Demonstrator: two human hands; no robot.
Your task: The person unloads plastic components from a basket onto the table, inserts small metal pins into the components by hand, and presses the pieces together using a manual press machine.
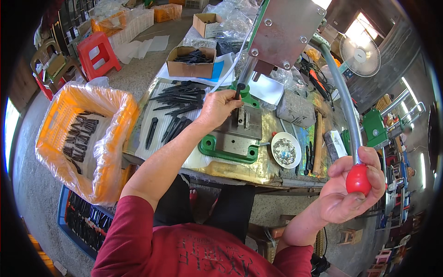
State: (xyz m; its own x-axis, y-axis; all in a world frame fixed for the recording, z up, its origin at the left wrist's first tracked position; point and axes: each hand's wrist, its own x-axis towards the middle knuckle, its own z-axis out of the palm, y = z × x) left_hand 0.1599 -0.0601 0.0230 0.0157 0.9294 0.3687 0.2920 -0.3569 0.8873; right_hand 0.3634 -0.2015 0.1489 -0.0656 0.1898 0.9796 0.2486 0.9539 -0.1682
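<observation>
Left hand (218,108) pinches black piece (238,94) under press ram (248,73), long axis roughly upright, lower end hidden by fingers (228,95). Right hand (342,196) wraps red knob (358,180); lever (344,98) runs far. Pile (181,98) close left, dish (274,152) and block (296,109) right, box (189,70) far left.

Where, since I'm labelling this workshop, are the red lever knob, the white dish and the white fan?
Red lever knob (358,180): head view, middle of its rounded surface.
White dish (298,150): head view, right side of its inner wall.
White fan (360,56): head view, central hub.
</observation>
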